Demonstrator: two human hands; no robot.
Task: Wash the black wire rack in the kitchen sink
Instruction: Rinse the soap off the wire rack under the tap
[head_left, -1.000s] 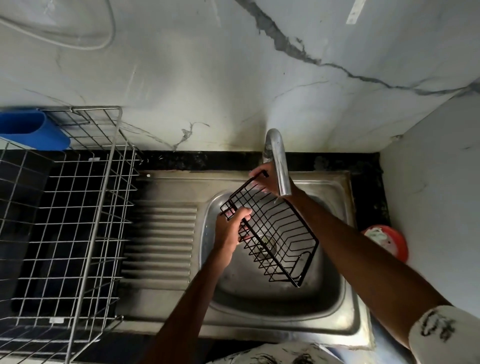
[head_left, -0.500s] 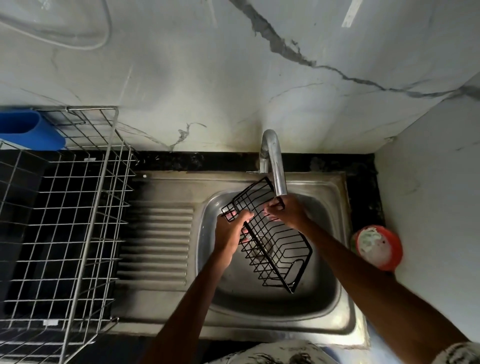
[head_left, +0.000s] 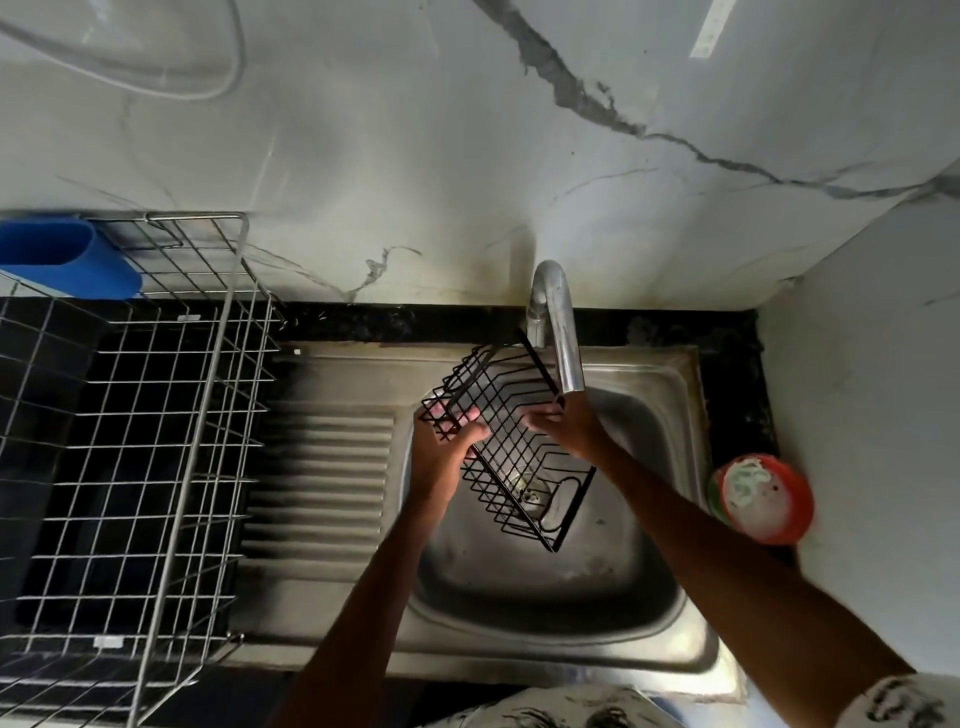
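The black wire rack (head_left: 524, 470) hangs tilted over the steel sink basin (head_left: 545, 587), its far end up by the faucet (head_left: 558, 332). My left hand (head_left: 447, 434) grips the rack's left rim, fingers curled through the wires. On the rack's right side, just under the faucet spout, my right hand (head_left: 566, 423) lies with its fingers against the wires inside. Through the rack's lower end the sink drain (head_left: 530, 491) shows.
A large silver wire dish basket (head_left: 156, 441) stands on the black counter at left, with a blue container (head_left: 62, 260) at its back corner. The ribbed drainboard (head_left: 322, 478) lies between basket and basin. A red-rimmed round tub (head_left: 763, 496) sits right of the sink by the wall.
My right hand came down from the rack's far corner to its right side under the spout. The rack's far end has swung up toward the faucet. My left hand keeps its grip.
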